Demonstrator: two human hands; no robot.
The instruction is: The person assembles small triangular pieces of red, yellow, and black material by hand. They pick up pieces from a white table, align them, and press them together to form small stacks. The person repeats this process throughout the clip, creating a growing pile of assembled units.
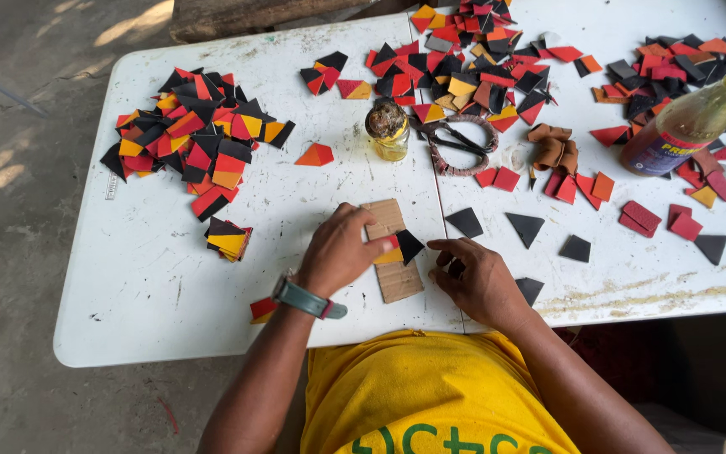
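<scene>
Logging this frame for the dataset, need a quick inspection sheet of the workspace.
Surface: white folding table, scuffed and stained.
Job's things: cardboard strip under the left hand; black triangle piece at its fingers.
Clutter: heaps of red, black and yellow-orange pieces; small glass jar; scissors; tilted bottle; loose black triangles.
Grippers: left hand rests on the strip, watch on wrist; right hand curled beside it, holds nothing that shows.
Cables: nothing seen.
Surroundings: bare concrete floor, sunlit patches.
</scene>
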